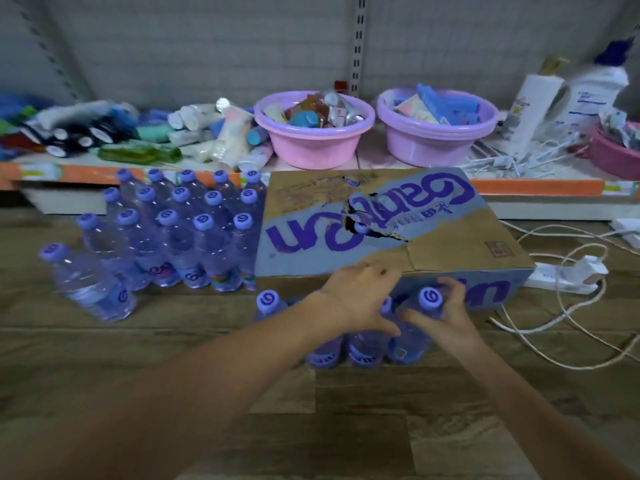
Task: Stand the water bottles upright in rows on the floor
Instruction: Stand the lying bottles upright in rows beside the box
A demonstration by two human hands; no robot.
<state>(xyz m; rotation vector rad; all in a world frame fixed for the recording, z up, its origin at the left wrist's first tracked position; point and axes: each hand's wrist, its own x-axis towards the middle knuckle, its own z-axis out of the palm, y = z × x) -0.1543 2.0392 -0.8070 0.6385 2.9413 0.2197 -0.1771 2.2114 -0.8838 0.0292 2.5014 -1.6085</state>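
Right hand (446, 311) fingers (450, 289) curl around a bottle (414, 332) neck.

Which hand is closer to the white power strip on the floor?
The right hand. It holds a bottle in front of the cardboard box, with the power strip off to its right. The left hand is farther away, on the next bottles over.

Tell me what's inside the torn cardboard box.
Through the tear in the cardboard box, one purple bottle cap shows. The lid covers everything else, so the remaining contents cannot be seen.
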